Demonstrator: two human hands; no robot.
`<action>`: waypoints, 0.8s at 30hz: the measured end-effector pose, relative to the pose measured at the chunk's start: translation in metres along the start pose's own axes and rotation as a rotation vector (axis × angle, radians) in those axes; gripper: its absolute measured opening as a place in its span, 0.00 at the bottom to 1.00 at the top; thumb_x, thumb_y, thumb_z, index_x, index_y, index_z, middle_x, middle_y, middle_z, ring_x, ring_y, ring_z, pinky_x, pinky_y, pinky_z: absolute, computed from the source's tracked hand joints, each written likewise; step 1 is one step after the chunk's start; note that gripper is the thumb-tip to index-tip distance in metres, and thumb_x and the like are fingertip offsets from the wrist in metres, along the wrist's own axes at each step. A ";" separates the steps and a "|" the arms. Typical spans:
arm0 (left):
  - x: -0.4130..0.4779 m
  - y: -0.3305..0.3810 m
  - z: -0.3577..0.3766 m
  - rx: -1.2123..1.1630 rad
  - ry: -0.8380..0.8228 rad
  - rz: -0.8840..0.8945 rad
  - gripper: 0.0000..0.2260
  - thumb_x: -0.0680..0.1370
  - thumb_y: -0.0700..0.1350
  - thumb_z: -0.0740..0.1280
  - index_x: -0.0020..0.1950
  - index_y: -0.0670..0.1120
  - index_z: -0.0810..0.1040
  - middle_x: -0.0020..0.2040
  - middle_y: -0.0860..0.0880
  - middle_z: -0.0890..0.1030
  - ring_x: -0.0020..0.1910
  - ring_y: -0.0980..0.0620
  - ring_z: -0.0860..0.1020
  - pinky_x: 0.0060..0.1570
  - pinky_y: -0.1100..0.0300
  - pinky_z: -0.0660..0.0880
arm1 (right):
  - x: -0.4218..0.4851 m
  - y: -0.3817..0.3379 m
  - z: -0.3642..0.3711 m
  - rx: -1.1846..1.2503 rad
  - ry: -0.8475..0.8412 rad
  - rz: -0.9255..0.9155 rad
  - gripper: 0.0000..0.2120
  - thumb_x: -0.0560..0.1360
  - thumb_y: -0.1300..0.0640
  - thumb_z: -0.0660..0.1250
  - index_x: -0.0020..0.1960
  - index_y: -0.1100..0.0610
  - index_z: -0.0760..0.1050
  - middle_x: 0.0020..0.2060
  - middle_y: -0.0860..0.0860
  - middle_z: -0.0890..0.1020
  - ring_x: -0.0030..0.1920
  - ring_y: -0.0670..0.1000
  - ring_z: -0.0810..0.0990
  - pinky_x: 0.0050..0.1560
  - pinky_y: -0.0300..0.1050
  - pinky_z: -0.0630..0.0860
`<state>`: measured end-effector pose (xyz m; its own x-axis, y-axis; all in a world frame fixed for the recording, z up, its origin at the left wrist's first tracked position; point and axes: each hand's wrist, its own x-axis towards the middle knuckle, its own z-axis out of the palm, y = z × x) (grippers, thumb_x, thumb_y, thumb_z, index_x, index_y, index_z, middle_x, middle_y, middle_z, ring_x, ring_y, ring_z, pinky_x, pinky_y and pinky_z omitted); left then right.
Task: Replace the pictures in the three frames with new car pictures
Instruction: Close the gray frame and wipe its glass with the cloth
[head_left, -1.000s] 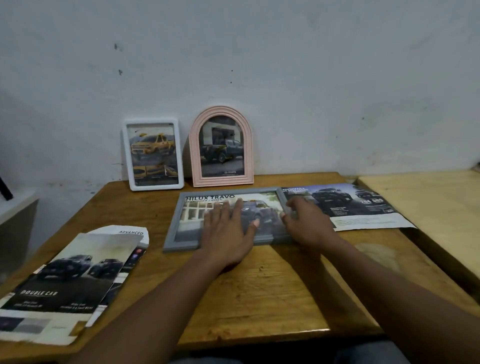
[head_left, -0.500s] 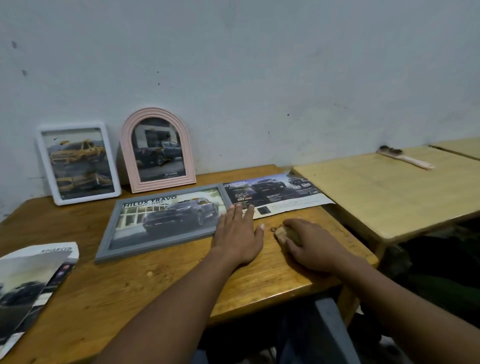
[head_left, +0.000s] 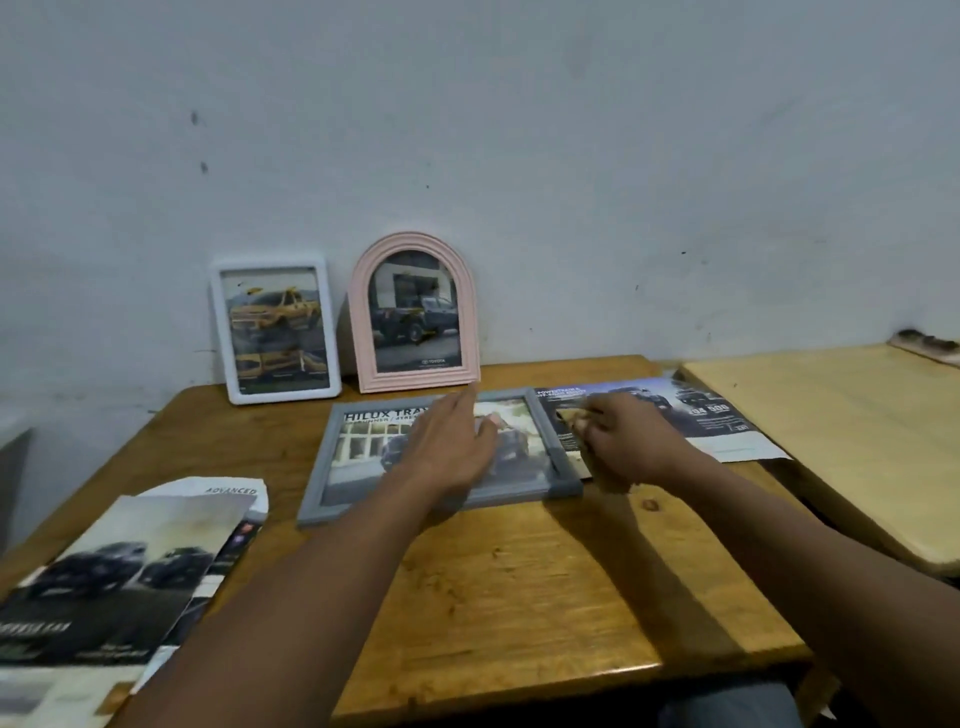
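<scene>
Your left hand (head_left: 447, 447) is spread flat over the grey frame (head_left: 436, 457) lying on the desk (head_left: 519, 597). Your right hand (head_left: 623, 441) is loosely curled over the brochure (head_left: 701, 415) beside it; whether it grips anything is unclear. The white frame (head_left: 275, 328) and pink frame (head_left: 414, 312) lean on the wall.

Wooden table (head_left: 519, 597): 3 frames (head_left: 332, 499), seemingly brochures (head_left: 119, 571).

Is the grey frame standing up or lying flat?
Lying flat. The grey frame rests face up on the table, with the left hand over its picture.
</scene>
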<state>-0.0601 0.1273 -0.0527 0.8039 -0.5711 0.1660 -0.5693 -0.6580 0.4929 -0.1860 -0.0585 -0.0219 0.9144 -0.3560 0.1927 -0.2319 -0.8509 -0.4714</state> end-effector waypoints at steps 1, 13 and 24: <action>0.006 -0.020 -0.010 0.016 0.026 -0.029 0.29 0.85 0.58 0.54 0.84 0.51 0.53 0.83 0.47 0.57 0.81 0.45 0.55 0.78 0.44 0.56 | 0.013 -0.013 0.006 0.019 -0.026 -0.020 0.09 0.80 0.56 0.62 0.53 0.60 0.78 0.48 0.57 0.82 0.49 0.57 0.79 0.45 0.47 0.74; 0.000 -0.158 -0.051 0.066 0.241 -0.275 0.30 0.83 0.45 0.61 0.83 0.48 0.53 0.81 0.43 0.62 0.80 0.43 0.60 0.77 0.44 0.61 | 0.141 -0.147 0.105 0.080 -0.130 -0.359 0.12 0.79 0.59 0.66 0.62 0.53 0.76 0.57 0.54 0.79 0.53 0.52 0.77 0.52 0.48 0.76; 0.001 -0.163 -0.043 0.005 0.266 -0.292 0.31 0.83 0.44 0.61 0.83 0.51 0.50 0.81 0.45 0.61 0.80 0.44 0.60 0.76 0.44 0.63 | 0.116 -0.144 0.170 -0.086 -0.104 -0.685 0.19 0.77 0.58 0.64 0.68 0.58 0.75 0.68 0.55 0.76 0.71 0.56 0.70 0.71 0.49 0.63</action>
<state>0.0409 0.2548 -0.0959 0.9483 -0.2133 0.2352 -0.3106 -0.7767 0.5480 0.0098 0.0885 -0.0782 0.8901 0.3072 0.3367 0.3871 -0.8995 -0.2027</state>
